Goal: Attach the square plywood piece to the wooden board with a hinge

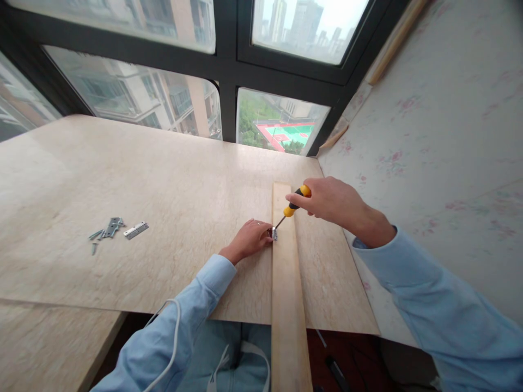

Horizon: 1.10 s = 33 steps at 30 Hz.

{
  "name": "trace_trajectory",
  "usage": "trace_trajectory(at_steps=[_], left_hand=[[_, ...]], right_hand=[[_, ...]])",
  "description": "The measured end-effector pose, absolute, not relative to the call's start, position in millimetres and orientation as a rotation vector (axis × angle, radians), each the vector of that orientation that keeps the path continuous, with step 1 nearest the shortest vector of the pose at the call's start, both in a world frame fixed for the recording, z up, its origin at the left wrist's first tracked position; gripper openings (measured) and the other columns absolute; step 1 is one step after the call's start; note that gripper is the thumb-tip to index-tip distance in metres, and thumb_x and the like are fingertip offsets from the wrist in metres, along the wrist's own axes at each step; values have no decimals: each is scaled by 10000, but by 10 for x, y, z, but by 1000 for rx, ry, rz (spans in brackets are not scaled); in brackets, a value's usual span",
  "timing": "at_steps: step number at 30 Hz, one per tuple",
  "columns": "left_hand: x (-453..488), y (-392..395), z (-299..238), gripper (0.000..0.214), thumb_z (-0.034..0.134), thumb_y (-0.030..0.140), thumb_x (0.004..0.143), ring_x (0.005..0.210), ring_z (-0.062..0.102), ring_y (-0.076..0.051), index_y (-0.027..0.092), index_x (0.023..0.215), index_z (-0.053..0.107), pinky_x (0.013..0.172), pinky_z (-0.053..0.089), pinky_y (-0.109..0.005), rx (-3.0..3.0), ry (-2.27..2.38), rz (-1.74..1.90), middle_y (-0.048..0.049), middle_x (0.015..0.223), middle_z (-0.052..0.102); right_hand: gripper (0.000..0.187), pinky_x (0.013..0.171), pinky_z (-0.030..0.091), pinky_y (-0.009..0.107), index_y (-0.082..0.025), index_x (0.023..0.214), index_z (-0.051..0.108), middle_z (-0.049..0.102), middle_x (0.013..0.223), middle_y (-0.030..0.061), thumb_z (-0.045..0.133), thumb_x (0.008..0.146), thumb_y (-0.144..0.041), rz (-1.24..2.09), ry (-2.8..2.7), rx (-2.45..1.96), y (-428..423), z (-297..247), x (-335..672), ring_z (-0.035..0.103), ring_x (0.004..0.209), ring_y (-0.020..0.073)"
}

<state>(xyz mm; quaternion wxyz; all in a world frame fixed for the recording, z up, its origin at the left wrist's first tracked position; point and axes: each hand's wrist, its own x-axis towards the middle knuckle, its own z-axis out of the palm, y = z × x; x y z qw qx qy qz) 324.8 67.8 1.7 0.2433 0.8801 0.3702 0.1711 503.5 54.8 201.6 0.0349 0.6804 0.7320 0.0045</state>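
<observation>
Your pale marbled desk (175, 185) carries a wooden board (287, 288) near its right edge, jutting past the front edge; toward your left lie screws (95, 249), metal plates (111, 227) and a separate hinge (136, 230).

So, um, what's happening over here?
A person is working with both hands by a window. The right hand grips a yellow and black screwdriver, slanting down to a small metal piece on a long wooden board. The left hand holds that piece at the board's edge. Off to the left, loose screws and more metal plates lie on the pale tabletop.
</observation>
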Motion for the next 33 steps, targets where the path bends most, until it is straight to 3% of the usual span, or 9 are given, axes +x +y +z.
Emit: trace_trajectory(at_steps=[3, 5, 9, 15, 19, 22, 26, 30, 33], left_hand=[[3242, 683, -7, 226, 660, 229, 863, 1096, 626, -260, 193, 1084, 632, 990, 430, -402, 2418, 986, 507, -75, 1107, 707], [3248, 685, -21, 302, 668, 230, 842, 1153, 600, -271, 196, 1137, 615, 1015, 428, -413, 2423, 981, 521, -87, 1175, 688], [3279, 687, -24, 362, 633, 211, 826, 1175, 589, -280, 206, 1186, 599, 1041, 429, -434, 2421, 996, 498, -96, 1191, 680], [3298, 697, -49, 402, 619, 185, 804, 1092, 618, -269, 178, 1205, 597, 1012, 460, -419, 2411, 988, 520, -92, 1115, 692], [3309, 591, 13, 437, 609, 161, 823, 1222, 555, -265, 148, 1258, 576, 1088, 424, -404, 2352, 1057, 631, -123, 1271, 631], [3325, 334, 133, 405, 566, 163, 861, 1230, 545, -265, 166, 1266, 569, 1082, 433, -427, 2114, 1251, 798, -117, 1294, 615], [3313, -234, 245, 410, 579, 215, 839, 923, 636, -204, 170, 1246, 548, 867, 537, -385, 1450, 1270, 790, -112, 1203, 627], [3250, -896, 216, 545, 627, 327, 795, 1065, 596, -226, 146, 1291, 491, 841, 527, -331, 1047, 1134, 672, -159, 1285, 559], [3194, -1344, 156, 536, 628, 355, 800, 1014, 604, -217, 160, 1284, 504, 832, 506, -314, 928, 1094, 630, -133, 1165, 603]], right_hand=[[563, 511, 289, 297, -198, 689, 681, 622, 539, 59, 436, 887, -666, -35, 2146, 2170, 570, 2014, 5052, 576, 545, 204], [585, 513, 285, 297, -196, 698, 693, 632, 562, 70, 433, 882, -687, 10, 2156, 2177, 575, 1990, 5068, 580, 557, 209], [500, 526, 275, 293, -185, 775, 669, 685, 706, 86, 490, 886, -639, 9, 2339, 2135, 559, 1928, 5080, 591, 619, 205], [433, 571, 303, 285, -183, 749, 611, 652, 617, 32, 537, 910, -578, -191, 2447, 2162, 516, 1898, 5084, 581, 579, 162], [439, 576, 301, 286, -181, 736, 603, 647, 609, 32, 532, 921, -573, -174, 2427, 2184, 516, 1896, 5109, 584, 582, 165], [436, 577, 302, 285, -182, 738, 601, 646, 607, 32, 538, 919, -573, -150, 2423, 2188, 525, 1885, 5129, 586, 584, 170], [449, 574, 304, 285, -183, 731, 604, 647, 605, 33, 536, 917, -586, -135, 2447, 2178, 530, 1867, 5144, 585, 582, 174], [447, 580, 316, 283, -183, 732, 618, 643, 604, 34, 544, 912, -586, -137, 2443, 2204, 519, 1856, 5147, 586, 584, 178], [444, 584, 320, 281, -184, 720, 613, 628, 586, 30, 541, 919, -574, -135, 2458, 2239, 507, 1878, 5150, 583, 583, 177]])
